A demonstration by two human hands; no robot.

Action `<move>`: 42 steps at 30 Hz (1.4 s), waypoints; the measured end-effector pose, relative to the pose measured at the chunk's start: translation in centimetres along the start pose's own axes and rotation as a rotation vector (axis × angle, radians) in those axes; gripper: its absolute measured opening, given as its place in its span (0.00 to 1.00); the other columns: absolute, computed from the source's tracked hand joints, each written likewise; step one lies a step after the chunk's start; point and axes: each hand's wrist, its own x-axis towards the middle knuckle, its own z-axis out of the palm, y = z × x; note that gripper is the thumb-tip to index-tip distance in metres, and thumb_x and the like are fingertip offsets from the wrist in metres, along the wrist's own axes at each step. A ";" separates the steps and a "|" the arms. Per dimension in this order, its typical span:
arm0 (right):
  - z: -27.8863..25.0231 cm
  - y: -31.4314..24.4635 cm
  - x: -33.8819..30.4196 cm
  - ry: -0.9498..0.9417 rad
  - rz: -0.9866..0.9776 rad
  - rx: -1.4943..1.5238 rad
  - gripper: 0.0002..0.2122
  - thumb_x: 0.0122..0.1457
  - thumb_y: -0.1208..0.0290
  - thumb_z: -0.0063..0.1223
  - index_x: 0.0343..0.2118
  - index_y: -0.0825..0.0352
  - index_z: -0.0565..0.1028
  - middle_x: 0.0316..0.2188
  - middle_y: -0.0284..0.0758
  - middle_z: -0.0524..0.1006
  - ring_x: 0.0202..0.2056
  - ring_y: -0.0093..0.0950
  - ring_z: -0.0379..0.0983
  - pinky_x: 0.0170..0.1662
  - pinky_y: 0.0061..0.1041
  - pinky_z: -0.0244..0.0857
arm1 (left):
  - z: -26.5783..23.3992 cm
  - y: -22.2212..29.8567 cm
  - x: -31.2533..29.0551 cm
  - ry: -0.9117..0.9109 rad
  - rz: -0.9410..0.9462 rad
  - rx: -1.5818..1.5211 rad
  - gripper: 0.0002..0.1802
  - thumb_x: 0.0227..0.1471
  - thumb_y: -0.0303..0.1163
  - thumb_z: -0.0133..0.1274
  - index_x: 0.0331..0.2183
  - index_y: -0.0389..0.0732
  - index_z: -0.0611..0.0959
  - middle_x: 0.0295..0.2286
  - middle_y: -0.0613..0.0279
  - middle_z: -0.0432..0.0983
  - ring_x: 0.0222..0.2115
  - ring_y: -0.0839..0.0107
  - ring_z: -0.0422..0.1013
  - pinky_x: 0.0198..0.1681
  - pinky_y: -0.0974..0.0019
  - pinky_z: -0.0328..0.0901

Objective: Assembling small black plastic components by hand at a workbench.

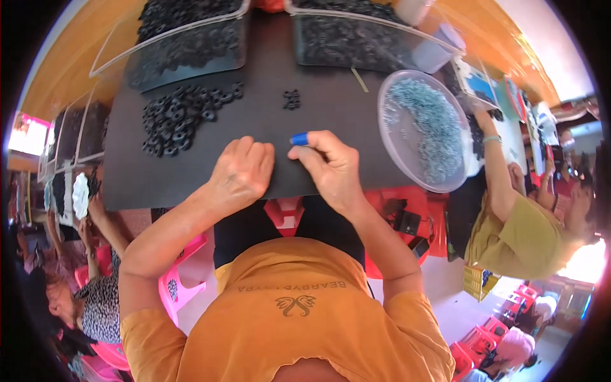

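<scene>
Facing downward, the curled left hand [244, 170] hides its palm.

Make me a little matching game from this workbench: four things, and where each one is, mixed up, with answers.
1. Large black pile
2. Small black cluster
3. Round tub
4. Blue fingertip cover

A. At the right end of the dark tabletop
B. On the right hand
C. Left side of the tabletop
D. Near the tabletop's middle

Pairs: 1-C, 2-D, 3-A, 4-B
</scene>
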 end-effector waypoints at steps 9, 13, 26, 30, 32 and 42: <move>-9.5 -4.4 1.3 0.282 -0.313 -0.628 0.02 0.48 0.79 0.54 0.26 0.68 0.74 0.23 0.39 0.73 0.28 0.40 0.70 0.32 0.36 0.63 | -0.5 -0.4 -0.1 0.019 -0.080 -0.079 0.11 0.34 0.22 0.52 0.28 0.32 0.76 0.21 0.56 0.65 0.23 0.63 0.65 0.26 0.62 0.62; -15.9 -2.2 1.6 0.211 -0.101 -0.832 0.05 0.49 0.73 0.53 0.26 0.70 0.74 0.26 0.42 0.75 0.30 0.43 0.71 0.33 0.38 0.62 | -2.5 -1.2 0.5 -0.041 -0.334 -0.470 0.08 0.43 0.20 0.55 0.30 0.36 0.77 0.22 0.54 0.71 0.24 0.59 0.71 0.29 0.60 0.65; -15.5 0.6 2.5 -0.080 -0.291 -1.340 0.05 0.48 0.73 0.54 0.21 0.68 0.72 0.25 0.43 0.74 0.34 0.43 0.69 0.36 0.39 0.65 | -6.5 -7.5 19.2 0.138 -0.285 -0.013 0.15 0.40 0.26 0.60 0.34 0.38 0.77 0.28 0.47 0.73 0.33 0.53 0.71 0.35 0.55 0.66; -15.3 0.1 2.9 -0.075 -0.228 -1.283 0.06 0.49 0.72 0.55 0.24 0.68 0.71 0.26 0.43 0.74 0.33 0.43 0.69 0.37 0.39 0.64 | -7.2 -8.5 18.3 0.203 -0.166 0.011 0.18 0.40 0.24 0.59 0.38 0.36 0.77 0.35 0.46 0.73 0.39 0.50 0.68 0.44 0.52 0.62; -15.5 0.3 3.2 -0.067 -0.237 -1.254 0.07 0.50 0.71 0.56 0.25 0.69 0.71 0.27 0.43 0.74 0.34 0.43 0.69 0.37 0.39 0.63 | -7.2 -9.2 15.8 0.289 -0.103 0.053 0.13 0.43 0.26 0.57 0.36 0.39 0.78 0.30 0.53 0.74 0.34 0.55 0.70 0.38 0.58 0.64; -15.4 0.7 4.2 -0.093 -0.257 -1.229 0.06 0.50 0.72 0.55 0.27 0.68 0.72 0.27 0.44 0.74 0.34 0.43 0.69 0.37 0.39 0.63 | -1.2 -10.2 3.6 0.052 -0.297 0.069 0.08 0.39 0.28 0.60 0.27 0.41 0.80 0.24 0.62 0.75 0.29 0.60 0.69 0.33 0.60 0.65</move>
